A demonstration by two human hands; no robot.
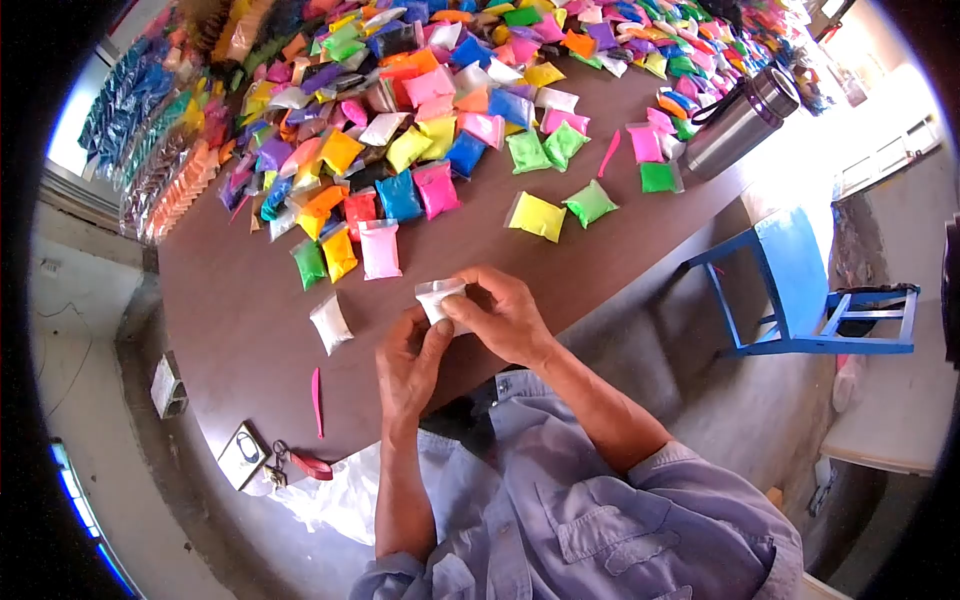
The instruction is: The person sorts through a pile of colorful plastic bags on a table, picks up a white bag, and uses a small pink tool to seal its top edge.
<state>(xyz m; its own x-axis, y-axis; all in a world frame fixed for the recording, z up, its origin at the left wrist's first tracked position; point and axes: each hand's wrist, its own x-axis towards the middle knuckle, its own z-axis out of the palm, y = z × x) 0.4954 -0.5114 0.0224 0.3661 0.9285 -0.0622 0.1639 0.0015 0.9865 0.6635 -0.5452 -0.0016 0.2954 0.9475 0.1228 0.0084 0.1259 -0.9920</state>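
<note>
Both hands were closed on a white packet (438, 297), which was held close to the chest over the near edge of the table (230, 330). The right hand (508, 320) pinched its side and the left hand (408, 365) pressed a thumb from below. It looked soft and glossy, a plump plastic pouch, like the spare one (330, 322) lying just left.
</note>
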